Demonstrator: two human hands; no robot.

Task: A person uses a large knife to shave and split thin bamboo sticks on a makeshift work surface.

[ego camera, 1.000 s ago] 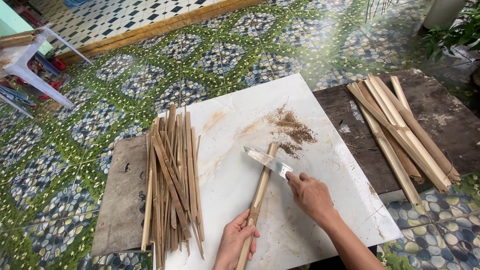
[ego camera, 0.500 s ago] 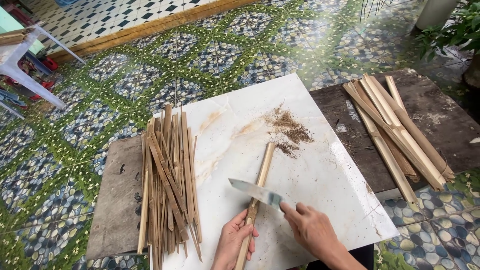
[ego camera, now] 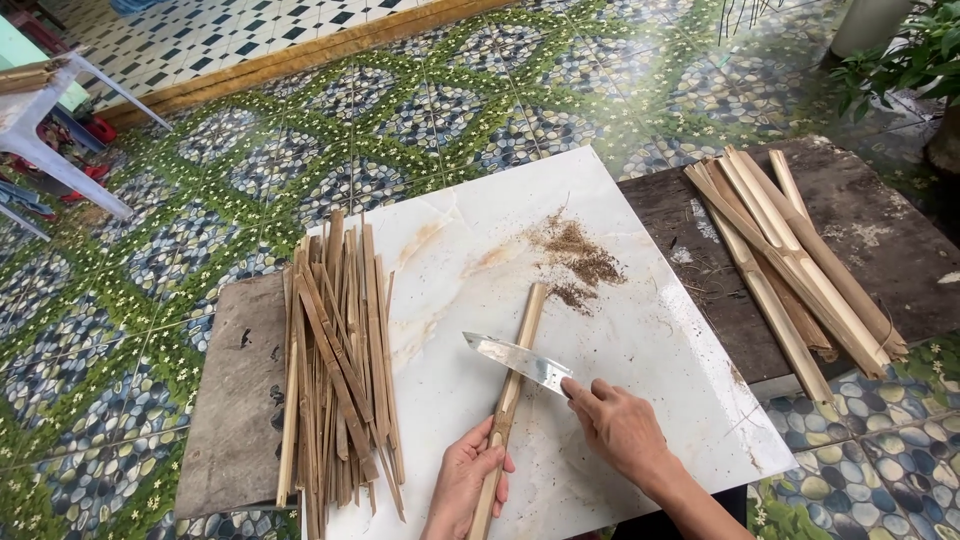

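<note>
A long bamboo strip (ego camera: 520,355) lies on a white marble slab (ego camera: 470,250), pointing away from me. My left hand (ego camera: 465,485) grips its near end. In my right hand (ego camera: 620,430) is a knife (ego camera: 515,358), its steel blade lying across the strip about halfway along, tip pointing left. Brown shavings (ego camera: 580,262) sit on the slab just beyond the strip's far end.
A pile of several thin bamboo splints (ego camera: 340,370) lies on the slab's left side, over a grey board (ego camera: 235,400). Wider bamboo slats (ego camera: 790,250) rest on a dark wooden bench (ego camera: 880,210) to the right. Patterned tiled floor surrounds; a white plastic chair (ego camera: 45,120) stands far left.
The knife has travelled back along the strip toward me, from near its far end to about halfway. My left hand has kept its hold on the near end.
</note>
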